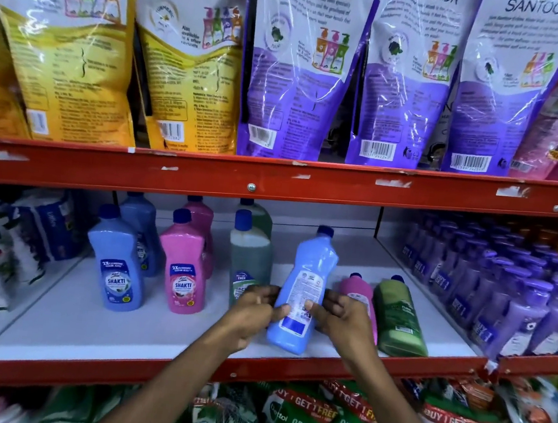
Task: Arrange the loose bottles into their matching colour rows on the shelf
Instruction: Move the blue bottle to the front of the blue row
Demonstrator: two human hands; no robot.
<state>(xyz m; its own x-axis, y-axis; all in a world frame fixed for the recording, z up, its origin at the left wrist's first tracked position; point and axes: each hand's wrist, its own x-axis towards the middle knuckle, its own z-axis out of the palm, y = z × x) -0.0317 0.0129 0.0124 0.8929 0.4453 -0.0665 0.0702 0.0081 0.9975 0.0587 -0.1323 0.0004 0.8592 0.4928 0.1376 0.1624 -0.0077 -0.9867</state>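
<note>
Both hands, left hand (pixel 255 307) and right hand (pixel 339 316), squeeze the tilted blue bottle (pixel 303 289); a pink bottle (pixel 361 297) lies just right.

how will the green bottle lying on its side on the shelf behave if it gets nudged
The lying green bottle looks flattish in section, so it would probably slide rather than roll. It looks full, so likely fairly heavy for its size. Its glossy plastic could be slippery, and it lies beside the lying pink bottle near the shelf front edge, so a push may shift both.
</note>
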